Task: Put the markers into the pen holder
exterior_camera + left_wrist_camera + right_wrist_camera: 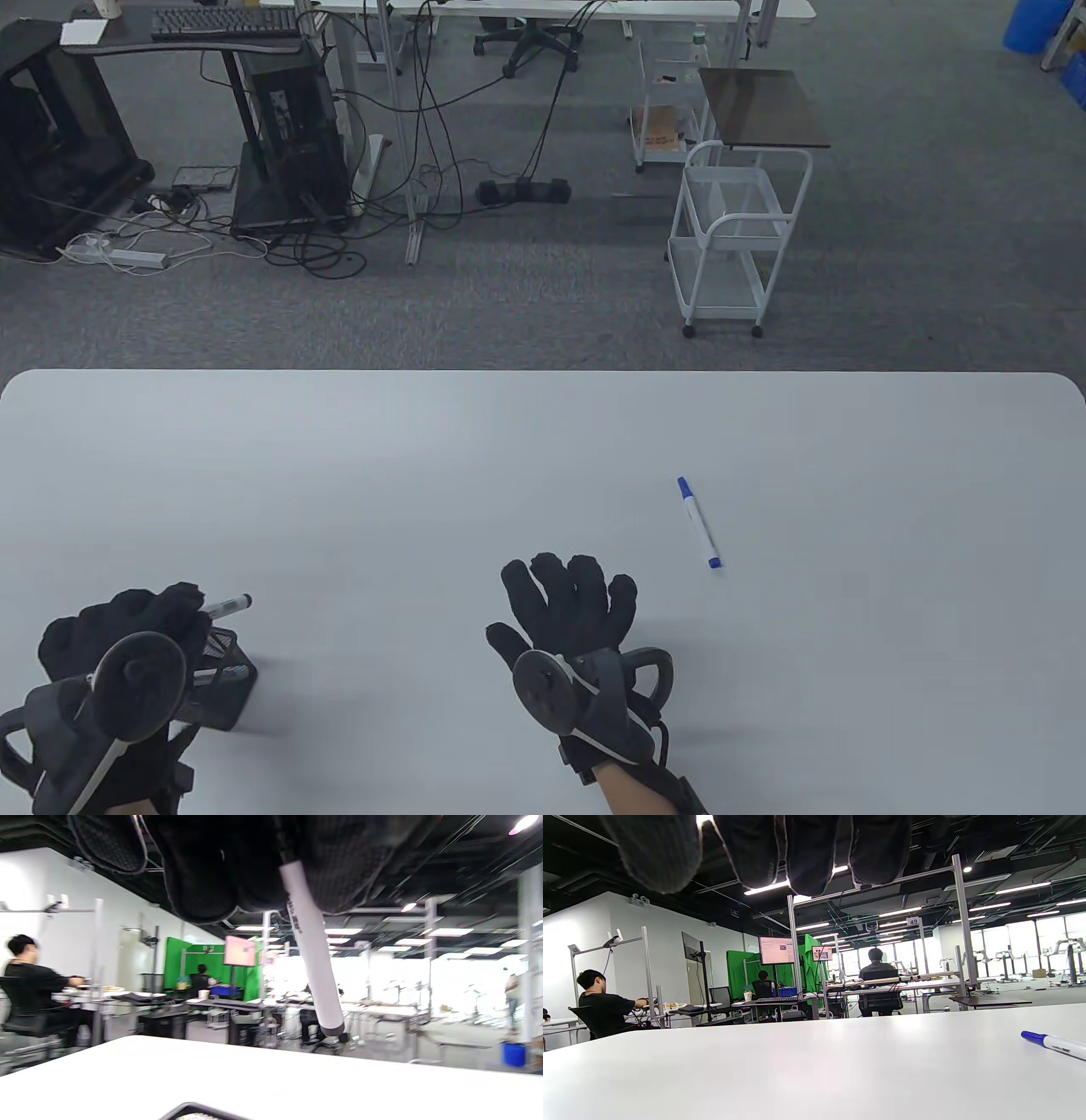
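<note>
1. Two markers and one pen holder (222,679) sit in view on the white table (424,475).
2. The left hand (127,632) has its fingers (203,870) closed around a black-tipped marker (227,605) above the holder, barrel slanting up-right.
3. The right hand (568,603) rests with fingers (585,586) spread; the blue-capped marker (700,522) lies well apart, its axis diagonal, cap pointing away.

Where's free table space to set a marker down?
Bare: the far half of the table, and between the holder and right hand. Crowded: near-left corner, left hand and holder. Blue marker lies right of center.
</note>
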`<state>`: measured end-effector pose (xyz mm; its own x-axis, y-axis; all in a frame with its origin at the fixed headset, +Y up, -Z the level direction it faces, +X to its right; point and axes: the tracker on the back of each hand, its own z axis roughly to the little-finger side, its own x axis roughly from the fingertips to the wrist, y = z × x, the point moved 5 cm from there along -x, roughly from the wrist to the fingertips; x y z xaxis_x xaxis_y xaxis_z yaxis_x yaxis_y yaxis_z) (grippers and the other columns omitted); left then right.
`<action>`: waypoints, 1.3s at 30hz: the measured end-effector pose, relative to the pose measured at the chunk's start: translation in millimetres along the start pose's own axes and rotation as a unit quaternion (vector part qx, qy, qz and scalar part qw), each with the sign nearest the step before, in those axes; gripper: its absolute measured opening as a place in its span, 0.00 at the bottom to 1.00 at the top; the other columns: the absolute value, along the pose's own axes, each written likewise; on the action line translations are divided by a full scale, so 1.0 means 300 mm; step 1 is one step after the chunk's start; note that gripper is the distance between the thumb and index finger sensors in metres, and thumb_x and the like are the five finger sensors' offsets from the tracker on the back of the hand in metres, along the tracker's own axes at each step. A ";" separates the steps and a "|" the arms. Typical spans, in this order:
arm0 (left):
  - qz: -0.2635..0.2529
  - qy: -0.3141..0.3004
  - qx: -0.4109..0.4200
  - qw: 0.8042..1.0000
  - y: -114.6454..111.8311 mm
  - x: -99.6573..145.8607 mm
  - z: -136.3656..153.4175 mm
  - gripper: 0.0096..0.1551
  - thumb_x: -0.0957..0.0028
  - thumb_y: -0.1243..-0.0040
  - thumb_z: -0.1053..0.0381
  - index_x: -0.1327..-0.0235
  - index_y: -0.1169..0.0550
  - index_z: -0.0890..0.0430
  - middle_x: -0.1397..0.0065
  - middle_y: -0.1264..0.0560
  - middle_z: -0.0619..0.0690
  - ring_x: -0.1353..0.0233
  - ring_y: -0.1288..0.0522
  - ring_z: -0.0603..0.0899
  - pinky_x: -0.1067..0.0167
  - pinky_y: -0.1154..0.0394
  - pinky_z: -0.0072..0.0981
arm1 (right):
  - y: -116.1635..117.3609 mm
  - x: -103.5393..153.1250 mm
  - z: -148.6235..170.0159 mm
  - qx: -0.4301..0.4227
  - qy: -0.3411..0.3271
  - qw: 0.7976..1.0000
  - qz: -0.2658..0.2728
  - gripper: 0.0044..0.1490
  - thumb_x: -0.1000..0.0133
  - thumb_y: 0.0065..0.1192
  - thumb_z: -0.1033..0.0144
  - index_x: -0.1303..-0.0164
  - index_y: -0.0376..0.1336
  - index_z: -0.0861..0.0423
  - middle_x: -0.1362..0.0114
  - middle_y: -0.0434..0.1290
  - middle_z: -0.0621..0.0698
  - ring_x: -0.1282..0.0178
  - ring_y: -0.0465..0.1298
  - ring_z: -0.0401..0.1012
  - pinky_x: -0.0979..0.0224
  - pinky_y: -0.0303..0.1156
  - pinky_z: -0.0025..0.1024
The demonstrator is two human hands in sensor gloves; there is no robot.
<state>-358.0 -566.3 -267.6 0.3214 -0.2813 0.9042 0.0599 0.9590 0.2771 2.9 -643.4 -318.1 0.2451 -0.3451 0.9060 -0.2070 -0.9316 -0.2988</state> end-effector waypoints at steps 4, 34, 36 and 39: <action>0.022 0.033 -0.008 0.999 -0.024 -0.020 0.054 0.20 0.42 0.32 0.43 0.36 0.17 0.39 0.35 0.20 0.45 0.27 0.21 0.62 0.20 0.37 0.70 | -0.001 0.000 0.000 -0.002 0.000 1.000 0.000 0.43 0.37 0.55 0.40 0.13 0.56 0.48 0.10 0.61 0.59 0.14 0.60 0.68 0.25 0.45 0.76; 0.154 0.079 -0.046 0.984 -0.276 -0.120 0.114 0.18 0.44 0.29 0.46 0.40 0.14 0.39 0.32 0.21 0.48 0.25 0.23 0.64 0.21 0.38 0.70 | 0.013 -0.003 -0.017 -0.005 -0.012 1.000 -0.017 0.42 0.36 0.54 0.40 0.13 0.56 0.47 0.10 0.62 0.58 0.14 0.60 0.68 0.24 0.45 0.76; 0.155 0.076 -0.050 0.984 -0.284 -0.123 0.108 0.18 0.43 0.29 0.46 0.41 0.14 0.39 0.31 0.21 0.48 0.25 0.23 0.64 0.21 0.38 0.70 | 0.014 -0.003 -0.018 -0.004 -0.014 1.000 -0.018 0.42 0.36 0.54 0.40 0.13 0.56 0.47 0.10 0.61 0.58 0.14 0.60 0.68 0.24 0.45 0.76; 0.162 0.071 -0.055 0.983 -0.300 -0.127 0.101 0.17 0.43 0.29 0.47 0.41 0.14 0.38 0.31 0.22 0.47 0.24 0.24 0.64 0.20 0.39 0.71 | 0.014 -0.003 -0.017 -0.005 -0.013 1.000 -0.019 0.42 0.36 0.54 0.40 0.12 0.56 0.47 0.11 0.62 0.58 0.14 0.60 0.68 0.24 0.45 0.76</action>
<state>-404.2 -643.1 -317.1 0.4688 0.0388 0.8825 0.0317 0.9977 -0.0607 -3.1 -646.5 -318.5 0.2777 -0.3131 0.9082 -0.2063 -0.9428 -0.2620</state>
